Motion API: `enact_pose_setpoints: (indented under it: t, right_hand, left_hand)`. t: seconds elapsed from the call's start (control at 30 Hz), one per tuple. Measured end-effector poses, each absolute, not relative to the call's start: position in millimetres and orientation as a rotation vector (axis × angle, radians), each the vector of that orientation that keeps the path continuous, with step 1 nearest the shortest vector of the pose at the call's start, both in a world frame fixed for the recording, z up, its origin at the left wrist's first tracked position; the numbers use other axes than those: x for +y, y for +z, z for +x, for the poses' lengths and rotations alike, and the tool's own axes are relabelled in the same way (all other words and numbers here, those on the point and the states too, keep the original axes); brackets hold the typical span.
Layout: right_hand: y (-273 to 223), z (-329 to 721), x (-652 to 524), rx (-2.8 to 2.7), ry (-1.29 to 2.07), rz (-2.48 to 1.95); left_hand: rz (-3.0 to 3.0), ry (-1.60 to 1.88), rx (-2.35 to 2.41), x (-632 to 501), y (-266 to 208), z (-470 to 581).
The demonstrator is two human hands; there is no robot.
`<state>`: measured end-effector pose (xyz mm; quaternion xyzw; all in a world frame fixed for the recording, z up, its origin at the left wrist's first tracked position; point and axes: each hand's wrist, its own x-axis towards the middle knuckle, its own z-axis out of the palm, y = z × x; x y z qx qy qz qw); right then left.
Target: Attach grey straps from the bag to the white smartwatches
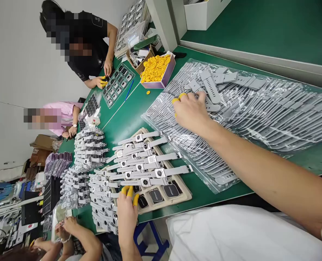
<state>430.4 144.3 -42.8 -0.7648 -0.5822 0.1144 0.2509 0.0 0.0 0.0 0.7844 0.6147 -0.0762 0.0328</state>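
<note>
— What is touched by the right hand [190,112]?

— A loose grey watch strap [210,87], one of several lying on top of a clear plastic bag [259,119] on the green table [133,116]. The bag is packed with rows of the same grey straps. Yellow finger cots are worn on the fingertips [181,96]. The grip is bent over the loose straps; whether a strap is actually pinched cannot be told.

— And the left hand [127,210]?

— It is laid at the near edge of a beige tray [186,194], its yellow-capped fingertips [128,191] resting by a row of dark watch bodies [157,195] seated in the tray's pockets. The grip is released, with nothing clasped. Assembled watches [147,163] with grey straps are laid across the far part of the same tray.

— What other containers are seen?

— A purple-sided box [163,81] filled with yellow finger cots [155,67] is set beyond the bag, and a brown carton [140,65] of small parts stands just beside it. A clear blister tray [118,84] holding watch bodies in pockets is handled by a person in black [90,40]. Piles of finished watches [89,145] are heaped further left, beside a person in pink [65,114]. A white box [201,14] sits on the upper shelf.
</note>
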Motion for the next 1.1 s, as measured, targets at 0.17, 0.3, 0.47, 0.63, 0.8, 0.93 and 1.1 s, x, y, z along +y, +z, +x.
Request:
enact_pose_setpoints:
  t: [0.17, 0.3, 0.47, 0.63, 0.8, 0.93, 1.1]
  right_hand:
    - [-44, 424, 146, -1.651, 0.317, -2.039]
    - [-45, 415, 151, -1.759, 0.384, -1.974]
    - [-50, 408, 154, -1.819, 0.413, -1.911]
    - [-59, 408, 154, -1.778, 0.381, -1.919]
    - [-66, 409, 154, -1.749, 0.354, -1.978]
    - [-66, 410, 154, -1.719, 0.327, -1.997]
    - [-54, 411, 151, -1.682, 0.421, -1.992]
  left_hand:
    - [2.519, -0.299, 1.783, 5, 1, -1]
    - [2.555, -0.146, 1.718, 15, 1, 1]
    - [2.51, -0.134, 1.63, 20, 10, 10]
    - [2.501, -0.131, 1.571, 18, 21, 15]
    - [2.579, -0.066, 1.529, 20, 20, 13]
    - [2.614, -0.027, 1.522, 23, 10, 11]
    - [2.657, 0.048, 1.529, 25, 9, 7]
